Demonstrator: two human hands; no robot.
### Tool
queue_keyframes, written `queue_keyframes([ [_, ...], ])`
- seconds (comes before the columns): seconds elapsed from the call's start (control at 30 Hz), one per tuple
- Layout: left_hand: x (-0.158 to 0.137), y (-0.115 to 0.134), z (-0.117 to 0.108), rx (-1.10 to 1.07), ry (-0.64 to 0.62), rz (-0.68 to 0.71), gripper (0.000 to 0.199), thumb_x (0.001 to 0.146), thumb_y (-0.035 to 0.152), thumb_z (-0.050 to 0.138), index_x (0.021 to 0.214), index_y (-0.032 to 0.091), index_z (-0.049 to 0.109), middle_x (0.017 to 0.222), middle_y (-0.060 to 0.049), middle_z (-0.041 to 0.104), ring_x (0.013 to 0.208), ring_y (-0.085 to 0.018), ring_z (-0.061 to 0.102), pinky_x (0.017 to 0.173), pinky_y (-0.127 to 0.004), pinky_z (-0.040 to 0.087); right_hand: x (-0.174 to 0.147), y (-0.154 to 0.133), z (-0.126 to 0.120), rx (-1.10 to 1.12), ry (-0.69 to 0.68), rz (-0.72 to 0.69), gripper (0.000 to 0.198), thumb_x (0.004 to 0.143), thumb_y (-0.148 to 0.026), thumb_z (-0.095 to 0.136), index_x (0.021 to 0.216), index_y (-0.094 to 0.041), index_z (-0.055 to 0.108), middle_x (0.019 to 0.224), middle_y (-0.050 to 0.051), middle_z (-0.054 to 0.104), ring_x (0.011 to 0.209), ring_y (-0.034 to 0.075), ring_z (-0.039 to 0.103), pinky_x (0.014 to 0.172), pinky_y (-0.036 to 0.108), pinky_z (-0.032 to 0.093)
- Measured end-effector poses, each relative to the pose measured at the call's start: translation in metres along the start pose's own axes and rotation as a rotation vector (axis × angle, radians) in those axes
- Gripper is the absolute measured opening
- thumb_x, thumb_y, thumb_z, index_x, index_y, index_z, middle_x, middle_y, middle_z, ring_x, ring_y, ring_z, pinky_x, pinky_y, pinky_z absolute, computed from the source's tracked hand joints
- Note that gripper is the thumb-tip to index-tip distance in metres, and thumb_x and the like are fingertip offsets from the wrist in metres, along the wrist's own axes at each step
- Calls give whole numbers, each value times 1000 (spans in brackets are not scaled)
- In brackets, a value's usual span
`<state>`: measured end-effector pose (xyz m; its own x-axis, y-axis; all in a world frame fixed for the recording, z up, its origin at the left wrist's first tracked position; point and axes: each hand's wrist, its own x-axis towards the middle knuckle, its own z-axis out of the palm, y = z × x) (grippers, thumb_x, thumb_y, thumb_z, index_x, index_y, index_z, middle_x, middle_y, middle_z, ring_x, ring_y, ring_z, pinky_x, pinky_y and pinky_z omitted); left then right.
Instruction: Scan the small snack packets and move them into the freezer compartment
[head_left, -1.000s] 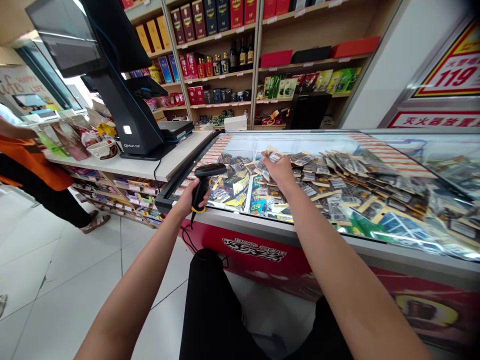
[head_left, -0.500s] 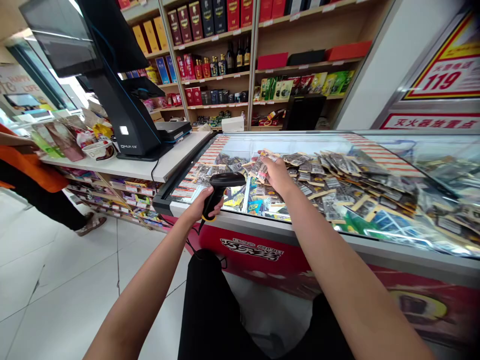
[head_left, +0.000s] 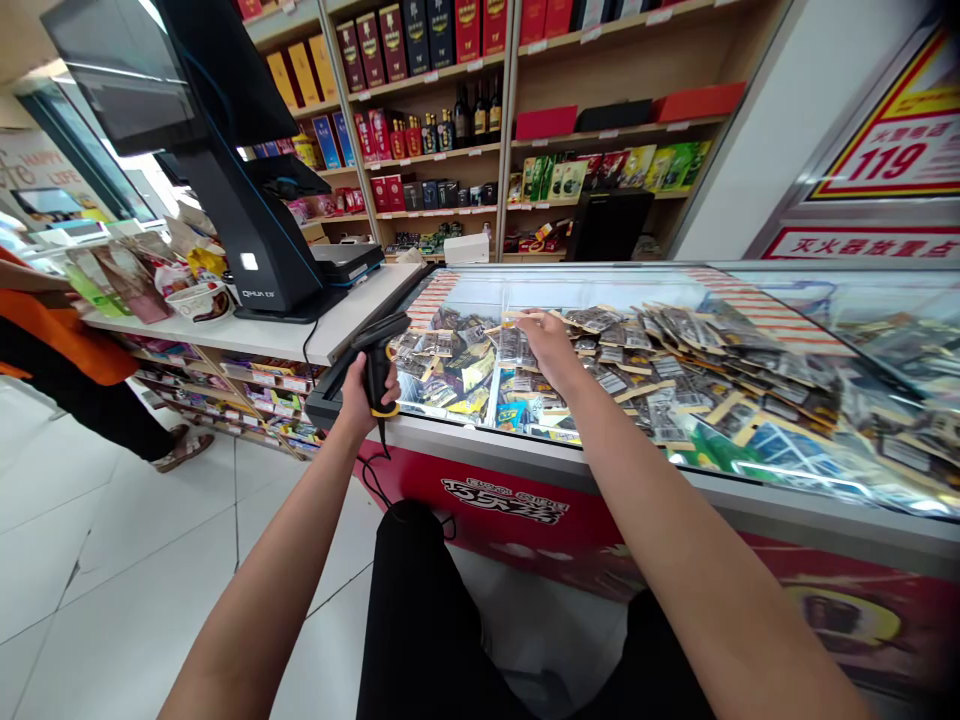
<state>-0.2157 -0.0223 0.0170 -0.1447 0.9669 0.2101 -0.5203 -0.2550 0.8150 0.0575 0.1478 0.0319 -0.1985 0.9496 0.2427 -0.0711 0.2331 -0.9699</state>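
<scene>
Wrapped round the handle of a black barcode scanner (head_left: 381,332), my left hand (head_left: 358,396) is closed above the freezer's left front corner. A cable runs down from the scanner's handle. My right hand (head_left: 550,350) pinches the top edge of a small clear packet (head_left: 513,345) with dark contents. That packet hangs over the chest freezer (head_left: 480,440), whose glass top is spread with many similar packets (head_left: 679,345). Whether they lie on the glass or beneath it is hard to tell on the left side.
Left of the freezer, a white counter (head_left: 289,335) carries a black checkout terminal (head_left: 251,235) and a paper bowl (head_left: 201,300). A person in orange (head_left: 56,335) stands at the far left. Shelves (head_left: 431,150) with boxes and bottles line the back, and a dark board (head_left: 609,225) stands behind the freezer.
My left hand has drawn the scanner left, away from the packet, and turned its head upward. My right hand still holds the packet, which has swung to hang more upright.
</scene>
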Motion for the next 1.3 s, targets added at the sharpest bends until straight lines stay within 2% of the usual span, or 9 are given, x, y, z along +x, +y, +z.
queue_keyframes([
  [0.23,-4,2,0,-126,102,-6,44,103,60,51,88,19,61,59,3,50,35,-7,37,43,-21,37,-5,-9,17,-26,-13,-24,37,81,-54,86,89,-24,66,65,-6,45,54,11,40,51,25,38],
  [0.4,-2,-1,1,-29,105,-72,47,101,63,52,92,18,62,58,5,49,34,-7,37,42,-21,33,9,-14,51,84,-148,249,30,93,-48,79,91,-23,61,77,1,67,67,16,68,67,28,58],
  [0.5,-1,-3,-1,18,69,-71,47,100,63,53,88,18,60,58,4,49,34,-6,37,41,-20,30,17,-18,57,-219,-249,249,21,98,-40,72,95,-19,70,92,11,76,84,26,75,73,36,62],
  [0.63,0,-6,-3,35,28,-106,47,99,63,56,84,19,58,57,3,50,34,-7,38,39,-20,28,25,-18,36,-555,-96,98,29,96,-29,70,121,-14,71,117,20,76,111,36,71,94,47,59],
  [0.77,0,-5,-3,53,-33,-190,45,99,61,58,84,18,58,57,3,52,33,-8,39,38,-20,30,28,-8,17,-1229,-43,-58,53,98,-40,69,137,-4,65,132,31,70,144,48,49,114,58,43],
  [0.87,0,-4,-2,60,-40,-215,45,98,61,59,85,18,58,56,3,52,32,-7,39,38,-20,30,31,1,15,-1397,-132,-16,57,98,-48,70,135,-4,66,138,32,67,145,47,48,115,57,41],
  [1.07,1,-5,-5,99,-75,-199,47,98,62,60,84,17,59,57,2,53,34,-7,39,38,-20,29,39,9,14,-1054,-118,-8,45,80,-33,88,117,-15,70,118,22,76,115,39,69,98,45,54],
  [1.17,-1,-4,-6,78,-68,-197,46,97,61,61,87,17,60,57,3,53,33,-7,40,38,-20,28,30,8,12,-650,-58,-112,26,83,-29,81,103,-20,67,113,16,77,107,32,71,96,42,56],
  [1.3,-2,-8,8,14,-49,-222,42,97,59,62,95,18,61,58,4,53,32,-8,41,37,-21,29,11,-3,15,-31,-66,48,24,88,-30,73,107,-25,60,116,7,77,98,24,73,87,39,61],
])
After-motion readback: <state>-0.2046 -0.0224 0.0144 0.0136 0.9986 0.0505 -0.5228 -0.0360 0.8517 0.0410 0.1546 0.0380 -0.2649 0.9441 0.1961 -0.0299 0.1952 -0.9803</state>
